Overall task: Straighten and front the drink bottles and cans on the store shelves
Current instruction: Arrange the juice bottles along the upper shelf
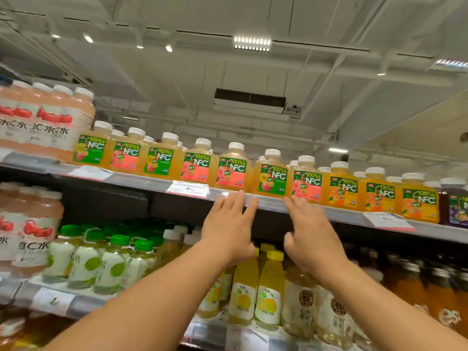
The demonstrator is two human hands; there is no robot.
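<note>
Bottles (271, 176) labelled "100% NFC", white-capped

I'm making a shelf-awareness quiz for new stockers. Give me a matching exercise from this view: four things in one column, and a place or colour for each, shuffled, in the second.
Things:
1. NFC juice bottles
2. green-capped bottles
3. yellow-capped bottles
4. left hand

Places or colours:
A. below and between the two hands
B. top shelf, white caps
C. open, fingertips at the top shelf edge
D. lower shelf, left of the arms

Pairs: 1-B, 2-D, 3-A, 4-C
</note>
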